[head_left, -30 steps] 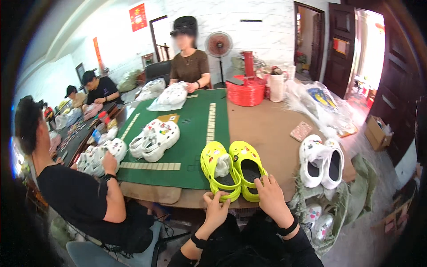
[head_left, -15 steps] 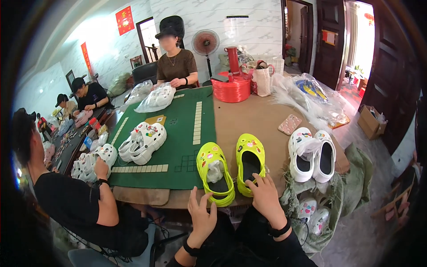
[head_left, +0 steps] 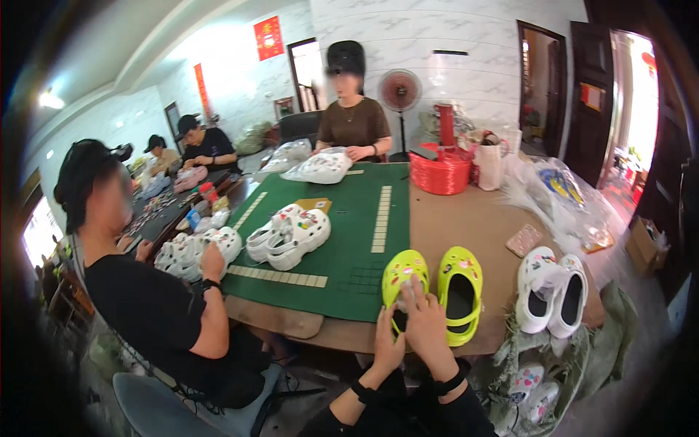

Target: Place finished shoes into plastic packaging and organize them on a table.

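Observation:
A pair of lime-yellow clogs with small charms stands at the table's front edge: the left clog [head_left: 403, 266] and the right clog [head_left: 461, 280]. My left hand [head_left: 388, 344] is at the near left side of the left clog, its fingers closed against the rim. My right hand [head_left: 428, 320] reaches over the same clog's opening. Its fingers are pressed together around the crumpled clear plastic stuffing [head_left: 401, 301], most of which they hide. The right clog is untouched, its dark insole showing.
White clogs [head_left: 537, 306] stand at right above a green sack [head_left: 582, 357]. White charmed clogs [head_left: 291, 237] sit on the green mat [head_left: 357, 218]. A co-worker at left handles white clogs [head_left: 191, 255]; another, opposite, holds bagged clogs [head_left: 320, 167]. Behind are red twine [head_left: 439, 175] and a phone [head_left: 523, 239].
My right hand has left the right clog and moved over to the left clog's opening. My left hand has come up against the left clog. The view has shifted left.

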Demonstrator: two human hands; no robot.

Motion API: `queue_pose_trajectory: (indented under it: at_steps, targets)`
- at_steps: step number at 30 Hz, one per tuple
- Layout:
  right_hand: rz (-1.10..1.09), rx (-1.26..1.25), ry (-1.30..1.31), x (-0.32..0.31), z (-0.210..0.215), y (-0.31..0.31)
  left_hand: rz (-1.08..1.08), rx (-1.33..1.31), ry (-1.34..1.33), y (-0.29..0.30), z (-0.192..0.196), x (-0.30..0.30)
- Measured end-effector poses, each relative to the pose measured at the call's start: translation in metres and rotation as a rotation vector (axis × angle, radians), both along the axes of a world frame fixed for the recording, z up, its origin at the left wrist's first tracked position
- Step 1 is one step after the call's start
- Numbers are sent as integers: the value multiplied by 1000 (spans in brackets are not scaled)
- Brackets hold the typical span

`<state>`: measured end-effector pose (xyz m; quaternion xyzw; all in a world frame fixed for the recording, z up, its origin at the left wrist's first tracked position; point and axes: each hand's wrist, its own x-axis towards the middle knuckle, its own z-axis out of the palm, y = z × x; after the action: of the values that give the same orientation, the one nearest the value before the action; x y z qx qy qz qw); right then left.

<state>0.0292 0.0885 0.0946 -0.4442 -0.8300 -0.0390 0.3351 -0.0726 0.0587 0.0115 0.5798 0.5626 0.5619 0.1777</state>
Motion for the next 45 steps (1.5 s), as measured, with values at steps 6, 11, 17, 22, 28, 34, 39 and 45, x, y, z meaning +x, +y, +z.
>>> queue_pose_trajectory:
  at_steps: [6,11,17,22,28,34,39,45]
  targets:
    - [-28,67,69,-1,-8,11,48,25,100,-5,7,5]
    - [-35,98,142,-1,-19,12,234,-117,306,-14,22,12]
    - [21,194,142,4,-11,7,266,-105,404,-16,22,11]
    - [49,41,240,15,-10,-15,208,-173,359,-18,28,8]
    - [99,-110,314,31,-10,-43,207,-128,402,-14,20,7]
    - [105,-146,507,47,0,-74,152,-144,363,-13,19,3]
    - [28,30,689,55,11,-85,335,-66,432,-22,32,13]
    - [143,24,1135,53,1,-105,93,240,204,-66,58,15]
